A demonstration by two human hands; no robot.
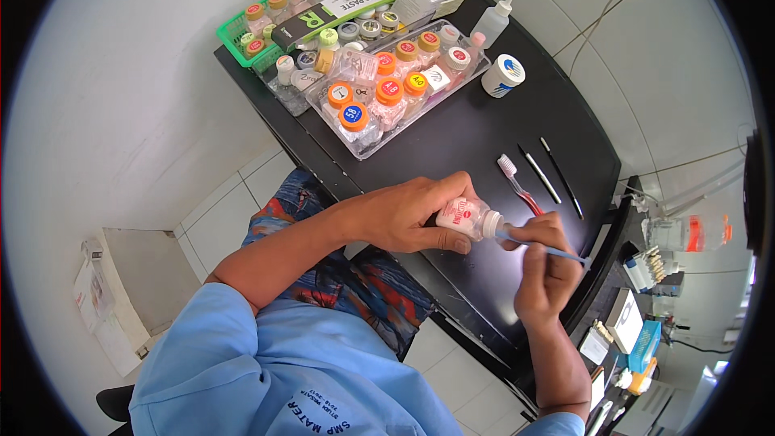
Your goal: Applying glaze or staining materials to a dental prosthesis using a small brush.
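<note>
My left hand (412,214) is wrapped round a small clear bottle (460,216) with pink-red print, tipped on its side above the black table. The bottle's whitish neck points right, toward my right hand (545,262). Those fingers are closed on a thin blue stick (565,255), held by its middle. Its left end meets the bottle's mouth; how far it reaches inside cannot be made out. Just beyond my right hand lies a toothbrush (517,181) with white bristles and a red handle.
A clear tray (363,152) of capped jars sits at the back left, a green basket (234,42) behind it. Farther right stand a white tub (503,76) and a dropper bottle (492,23). Two slim tools, one white (542,178), one black (563,182), lie by the toothbrush.
</note>
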